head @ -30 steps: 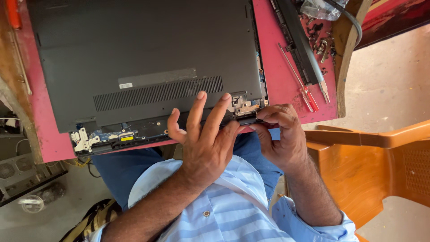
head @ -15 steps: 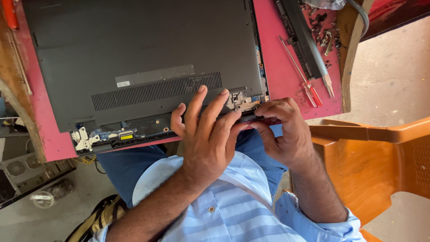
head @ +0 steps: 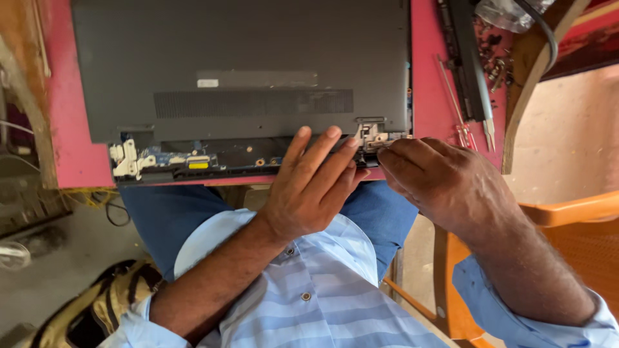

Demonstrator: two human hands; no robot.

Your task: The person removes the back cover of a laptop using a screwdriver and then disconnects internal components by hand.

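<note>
A dark grey laptop [head: 245, 58] lies bottom up on a pink table [head: 71, 148]. Along its near edge the cover is off, and a strip of circuit board [head: 213, 161] shows between two metal hinges. My left hand [head: 309, 190] rests flat on that edge with its fingers spread, the fingertips next to the right hinge [head: 371, 134]. My right hand [head: 438, 177] comes in from the right, and its fingertips are pinched together at that hinge. Whatever sits between those fingers is hidden. The left hinge [head: 126, 158] is bare.
To the right of the laptop lie thin screwdrivers [head: 454, 96], a long black bar [head: 467, 64] and several small loose parts [head: 493, 58]. A clear plastic bag [head: 509, 13] sits at the top right. An orange plastic chair [head: 580, 225] stands on my right.
Both hands stay at the right hinge. The view has shifted a little, and my right hand now covers more of the laptop's corner.
</note>
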